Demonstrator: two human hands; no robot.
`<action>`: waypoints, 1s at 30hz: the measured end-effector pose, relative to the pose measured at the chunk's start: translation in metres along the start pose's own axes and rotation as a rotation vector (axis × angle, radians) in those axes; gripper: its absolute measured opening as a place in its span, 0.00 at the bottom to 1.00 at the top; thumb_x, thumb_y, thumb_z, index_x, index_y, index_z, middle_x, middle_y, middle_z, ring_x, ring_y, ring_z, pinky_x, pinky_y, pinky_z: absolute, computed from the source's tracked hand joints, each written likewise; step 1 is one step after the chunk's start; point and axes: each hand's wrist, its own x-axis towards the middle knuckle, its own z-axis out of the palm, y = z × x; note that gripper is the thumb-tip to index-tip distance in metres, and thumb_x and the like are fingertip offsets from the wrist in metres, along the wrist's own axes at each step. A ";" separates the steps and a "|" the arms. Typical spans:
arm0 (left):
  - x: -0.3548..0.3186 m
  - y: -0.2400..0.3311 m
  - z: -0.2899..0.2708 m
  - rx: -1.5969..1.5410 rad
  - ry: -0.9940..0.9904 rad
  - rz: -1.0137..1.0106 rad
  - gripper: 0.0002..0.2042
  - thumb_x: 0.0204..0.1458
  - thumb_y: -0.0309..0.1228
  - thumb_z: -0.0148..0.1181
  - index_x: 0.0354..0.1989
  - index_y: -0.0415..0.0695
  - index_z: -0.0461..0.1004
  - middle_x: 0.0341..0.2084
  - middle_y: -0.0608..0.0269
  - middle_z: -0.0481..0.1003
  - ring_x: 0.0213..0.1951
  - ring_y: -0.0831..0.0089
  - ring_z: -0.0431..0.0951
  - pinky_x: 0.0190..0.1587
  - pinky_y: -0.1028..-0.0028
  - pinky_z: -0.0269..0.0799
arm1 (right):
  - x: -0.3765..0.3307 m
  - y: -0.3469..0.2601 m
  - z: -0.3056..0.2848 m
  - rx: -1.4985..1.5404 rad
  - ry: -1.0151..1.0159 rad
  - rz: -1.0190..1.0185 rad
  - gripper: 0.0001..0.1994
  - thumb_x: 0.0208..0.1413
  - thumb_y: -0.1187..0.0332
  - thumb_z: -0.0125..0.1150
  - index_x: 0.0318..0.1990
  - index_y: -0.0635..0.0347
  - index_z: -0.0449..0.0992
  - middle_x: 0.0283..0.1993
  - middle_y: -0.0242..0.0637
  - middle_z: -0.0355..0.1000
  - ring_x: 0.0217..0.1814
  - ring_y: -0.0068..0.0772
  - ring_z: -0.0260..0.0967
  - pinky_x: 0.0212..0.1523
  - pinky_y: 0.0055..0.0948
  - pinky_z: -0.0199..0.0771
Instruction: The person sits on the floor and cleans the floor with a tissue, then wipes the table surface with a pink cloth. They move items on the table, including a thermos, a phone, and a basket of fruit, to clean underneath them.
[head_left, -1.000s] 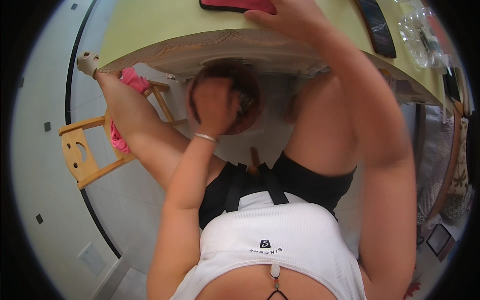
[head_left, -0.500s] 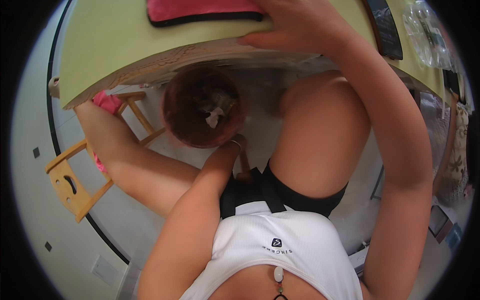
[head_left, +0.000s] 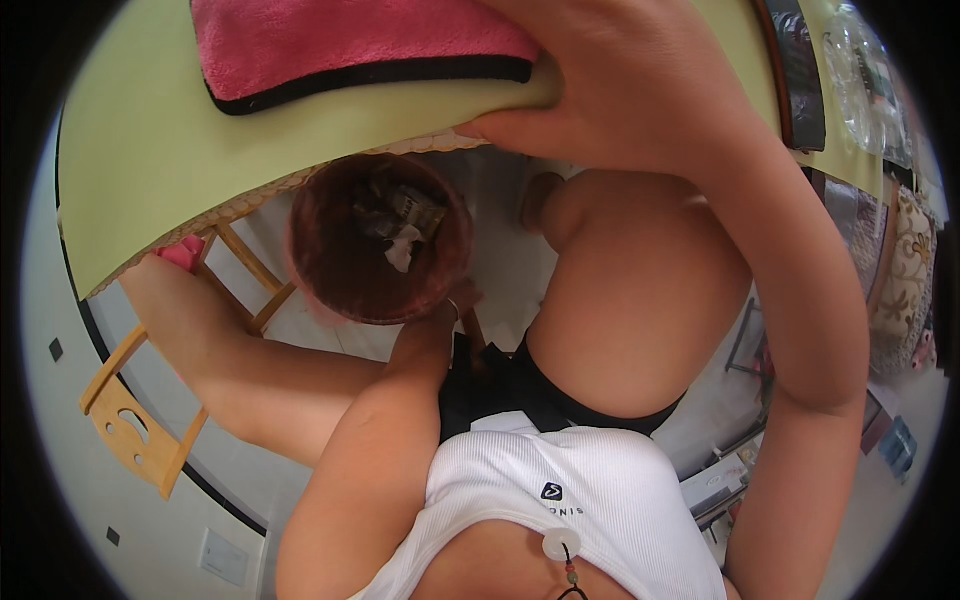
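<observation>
My right hand (head_left: 630, 95) lies at the front edge of the yellow-green tabletop, its thumb stretched out along the edge. The hand's upper part overlaps the corner of a pink cloth (head_left: 340, 45) with a black border; its fingertips are out of the picture. Below the table, my left hand (head_left: 465, 294) is low beside the near side of a round reddish-brown bin (head_left: 345, 285). The left fingers are mostly hidden, so whether they touch or grip the bin does not show. Inside the bin lie a crumpled white tissue (head_left: 404, 248) and some wrappers (head_left: 415, 210).
A small wooden chair (head_left: 135, 430) stands at the left. On the table's right side are a dark flat object (head_left: 797, 75) and clear plastic packaging (head_left: 865, 85). A patterned cushion (head_left: 905, 270) is at the far right. My legs flank the bin.
The view has shifted, so more of the pink cloth and tabletop shows. The bin appears lower and farther left. Both hands stay in much the same places.
</observation>
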 end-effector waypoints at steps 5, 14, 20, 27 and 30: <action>-0.002 -0.003 0.004 0.002 -0.002 0.006 0.10 0.42 0.32 0.68 0.31 0.39 0.84 0.30 0.48 0.81 0.36 0.53 0.83 0.40 0.59 0.78 | 0.003 -0.007 -0.012 -0.007 -0.043 0.018 0.43 0.37 0.60 0.75 0.65 0.60 0.64 0.67 0.46 0.63 0.70 0.50 0.58 0.65 0.46 0.60; -0.011 -0.006 0.001 0.006 0.018 0.020 0.10 0.42 0.32 0.67 0.31 0.39 0.84 0.30 0.48 0.81 0.36 0.54 0.83 0.40 0.60 0.78 | 0.007 -0.007 -0.015 0.012 -0.078 0.036 0.44 0.37 0.59 0.75 0.66 0.59 0.63 0.68 0.46 0.62 0.70 0.50 0.58 0.67 0.47 0.59; -0.014 -0.009 0.000 0.016 0.011 0.035 0.10 0.42 0.31 0.67 0.31 0.39 0.84 0.30 0.48 0.81 0.36 0.54 0.83 0.39 0.60 0.78 | 0.019 -0.018 -0.026 -0.040 -0.244 0.147 0.45 0.36 0.59 0.75 0.67 0.58 0.63 0.68 0.45 0.62 0.70 0.50 0.58 0.67 0.46 0.58; -0.011 -0.013 0.002 0.047 -0.018 0.045 0.10 0.42 0.31 0.67 0.31 0.39 0.84 0.30 0.49 0.81 0.36 0.54 0.82 0.39 0.60 0.78 | 0.008 -0.009 -0.017 0.009 -0.117 0.069 0.45 0.35 0.59 0.75 0.67 0.55 0.64 0.68 0.45 0.62 0.70 0.49 0.59 0.67 0.46 0.59; -0.014 -0.014 -0.001 0.079 -0.036 0.054 0.10 0.42 0.31 0.67 0.31 0.40 0.84 0.30 0.49 0.81 0.36 0.54 0.82 0.39 0.60 0.78 | 0.009 -0.011 -0.016 -0.008 -0.136 0.079 0.46 0.35 0.59 0.76 0.67 0.56 0.64 0.68 0.45 0.62 0.70 0.49 0.59 0.67 0.47 0.59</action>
